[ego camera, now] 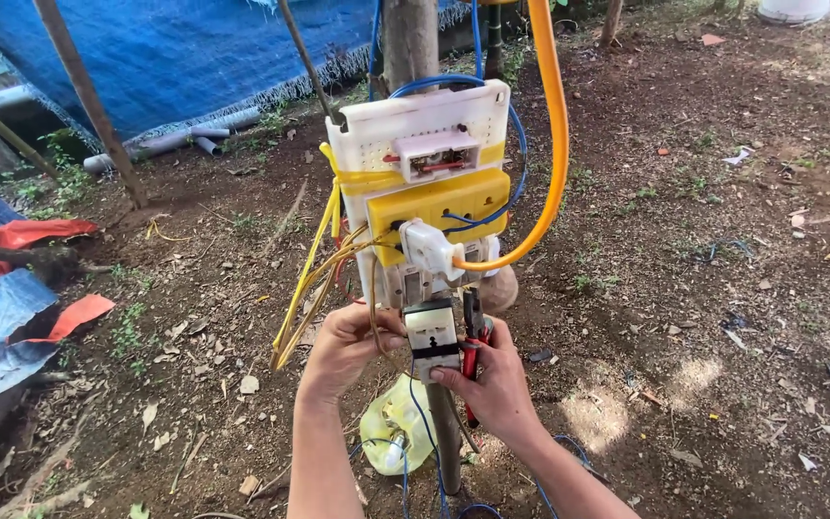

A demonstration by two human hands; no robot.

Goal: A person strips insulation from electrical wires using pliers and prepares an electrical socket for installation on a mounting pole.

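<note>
A white perforated board (415, 125) is strapped to a wooden post (409, 38), with a yellow socket block (439, 202) and a white plug (427, 248) on it. Below hangs a small white socket unit (431, 336). My left hand (343, 346) grips thin wires at the unit's left side. My right hand (492, 384) holds red-handled pliers (474, 336) and presses its thumb on the unit's lower edge. Yellow wires (305, 288) trail down on the left. An orange cable (555, 125) loops from above to the plug.
A blue tarp (175, 53) hangs at the back left behind leaning poles (88, 101). Grey pipes (175, 142) lie beneath it. Red and blue sheets (12, 279) sit at left. A yellow bag (398, 428) lies at the post's foot on littered dirt (703, 288).
</note>
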